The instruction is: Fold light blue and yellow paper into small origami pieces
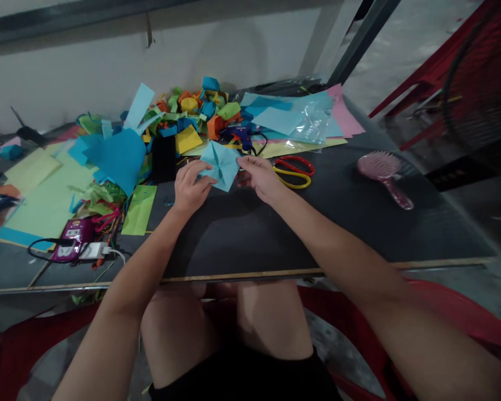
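A light blue folded paper [220,166] with creases meeting at its middle is held up above the dark table. My left hand [191,186] pinches its left edge between thumb and fingers. At the opposite corner, my right hand [259,177] grips the paper with thumb and forefinger. Just right of that hand lie scissors [297,171] with one red and one yellow handle loop; their blades are hidden behind the hand. Behind the paper rests a purple-blue glue gun [242,135], partly covered by other items.
Folded coloured paper pieces [187,106] are heaped at the back. Paper sheets [275,117] lie behind right, a pink hairbrush [382,170] far right. A purple power socket [72,239] with a white charger [92,250] sits front left. A fan [484,83] stands beyond the table's right end.
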Demonstrator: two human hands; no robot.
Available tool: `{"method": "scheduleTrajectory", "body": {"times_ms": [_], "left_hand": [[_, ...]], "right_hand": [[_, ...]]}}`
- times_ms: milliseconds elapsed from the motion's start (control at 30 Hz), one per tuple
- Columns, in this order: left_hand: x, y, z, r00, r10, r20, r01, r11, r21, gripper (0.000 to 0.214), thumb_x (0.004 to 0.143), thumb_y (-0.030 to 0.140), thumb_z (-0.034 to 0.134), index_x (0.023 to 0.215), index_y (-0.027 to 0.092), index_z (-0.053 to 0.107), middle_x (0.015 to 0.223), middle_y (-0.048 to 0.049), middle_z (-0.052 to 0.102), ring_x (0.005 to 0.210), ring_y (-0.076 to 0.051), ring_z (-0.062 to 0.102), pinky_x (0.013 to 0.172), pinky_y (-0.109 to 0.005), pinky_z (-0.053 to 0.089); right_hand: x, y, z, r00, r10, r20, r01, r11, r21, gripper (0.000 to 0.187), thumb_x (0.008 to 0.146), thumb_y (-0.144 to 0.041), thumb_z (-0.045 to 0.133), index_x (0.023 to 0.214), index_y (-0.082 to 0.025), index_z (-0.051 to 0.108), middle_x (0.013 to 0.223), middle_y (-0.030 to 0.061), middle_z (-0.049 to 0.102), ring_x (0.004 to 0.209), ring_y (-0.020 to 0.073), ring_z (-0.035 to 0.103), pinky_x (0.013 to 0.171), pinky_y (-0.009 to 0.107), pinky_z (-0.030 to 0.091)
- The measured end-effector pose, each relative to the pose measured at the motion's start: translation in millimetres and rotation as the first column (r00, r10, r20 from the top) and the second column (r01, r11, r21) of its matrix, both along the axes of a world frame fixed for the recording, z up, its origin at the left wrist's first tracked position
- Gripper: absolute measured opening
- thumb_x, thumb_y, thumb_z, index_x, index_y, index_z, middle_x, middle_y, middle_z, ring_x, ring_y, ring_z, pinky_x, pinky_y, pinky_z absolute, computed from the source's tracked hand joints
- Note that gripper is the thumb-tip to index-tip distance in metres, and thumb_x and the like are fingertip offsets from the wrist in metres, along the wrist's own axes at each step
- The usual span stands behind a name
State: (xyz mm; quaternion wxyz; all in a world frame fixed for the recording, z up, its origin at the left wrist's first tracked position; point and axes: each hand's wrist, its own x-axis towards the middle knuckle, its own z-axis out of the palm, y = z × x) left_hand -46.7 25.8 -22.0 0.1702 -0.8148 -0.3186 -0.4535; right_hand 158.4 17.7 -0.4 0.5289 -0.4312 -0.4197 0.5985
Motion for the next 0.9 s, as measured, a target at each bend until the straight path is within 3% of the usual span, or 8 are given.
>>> {"method": "scheduleTrajectory", "body": {"times_ms": [167,333,500,567,667,767,800,900], "left_hand": [[2.4,-5.7,5.9,0.997,-0.012,-0.079,0.000,0.988,-0.156,0.014,0.084,0.018,0.059,0.080,0.023,0.071,0.099,-0.0048,0.073,0.104,-0.023,0.066,0.091,-0.040,0.047],[3.1,-10.1,8.6,0.976,-0.219,-0.014,0.204,0.931,-0.304,0.021,0.083,0.019,0.052,0.092,0.021,0.070,0.089,-0.0049,0.074,0.088,-0.020,0.068,0.086,-0.037,0.051],[8.8,-6.9,6.9,0.980,-0.017,0.198,0.087,0.933,-0.350,0.016,0.091,0.030,0.059,0.098,0.019,0.068,0.083,-0.0042,0.070,0.082,-0.016,0.065,0.080,-0.030,0.052],[9.2,-3.7,6.4,0.942,0.057,0.331,0.079,0.921,-0.382,0.032,0.084,0.039,0.070,0.109,0.020,0.065,0.096,-0.0063,0.068,0.089,-0.017,0.064,0.080,-0.030,0.052],[8.6,1.4,4.2,0.818,0.088,0.569,0.260,0.825,-0.502,0.062,0.071,0.053,0.080,0.121,0.022,0.059,0.112,-0.0091,0.065,0.092,-0.019,0.065,0.074,-0.028,0.054],[10.8,2.9,1.6,0.693,0.130,0.709,0.494,0.631,-0.598,0.052,0.071,0.058,0.079,0.103,0.020,0.066,0.094,-0.0056,0.069,0.079,-0.015,0.065,0.069,-0.027,0.054],[12.3,2.4,1.2,0.668,0.150,0.729,0.530,0.593,-0.607,0.046,0.071,0.057,0.079,0.095,0.019,0.068,0.087,-0.0044,0.070,0.075,-0.015,0.064,0.068,-0.027,0.054],[17.5,0.0,1.6,0.612,0.190,0.768,0.550,0.595,-0.585,0.039,0.069,0.054,0.081,0.081,0.019,0.069,0.080,-0.0025,0.070,0.071,-0.013,0.063,0.066,-0.026,0.052]], "right_hand": [[-0.5,3.6,-6.0,0.999,-0.036,-0.011,0.035,0.999,-0.039,0.044,0.066,-0.058,0.079,0.072,-0.023,0.053,0.063,-0.0023,0.059,0.054,0.0149,0.060,0.048,0.029,0.050],[1.8,8.9,-15.8,0.992,-0.052,0.114,0.046,0.997,0.060,0.048,0.070,-0.066,0.073,0.076,-0.024,0.050,0.060,-0.0031,0.055,0.054,0.0159,0.059,0.050,0.032,0.053],[-0.1,10.0,-22.9,0.982,-0.041,0.184,0.002,0.978,0.208,0.059,0.067,-0.082,0.064,0.080,-0.026,0.050,0.064,-0.0029,0.051,0.054,0.0149,0.055,0.049,0.032,0.052],[-1.7,8.9,-23.6,0.976,-0.045,0.214,-0.014,0.963,0.268,0.059,0.069,-0.083,0.061,0.079,-0.026,0.050,0.065,-0.0031,0.049,0.056,0.0141,0.052,0.051,0.031,0.051],[-3.3,7.2,-24.2,0.967,-0.054,0.251,-0.028,0.950,0.312,0.057,0.072,-0.082,0.059,0.078,-0.025,0.052,0.064,-0.0035,0.046,0.058,0.0143,0.051,0.055,0.031,0.050],[-3.9,6.2,-24.8,0.959,-0.079,0.271,-0.015,0.944,0.328,0.054,0.076,-0.079,0.058,0.079,-0.025,0.056,0.063,-0.0029,0.049,0.062,0.0158,0.054,0.062,0.032,0.052],[-4.0,6.0,-24.8,0.962,-0.075,0.262,-0.016,0.943,0.331,0.052,0.077,-0.077,0.060,0.082,-0.025,0.058,0.066,-0.0020,0.054,0.065,0.0168,0.057,0.066,0.033,0.053],[-4.8,4.8,-22.9,0.977,0.025,0.212,-0.088,0.951,0.296,0.052,0.071,-0.069,0.072,0.093,-0.023,0.064,0.082,0.0019,0.069,0.080,0.0211,0.066,0.077,0.038,0.056]]}}
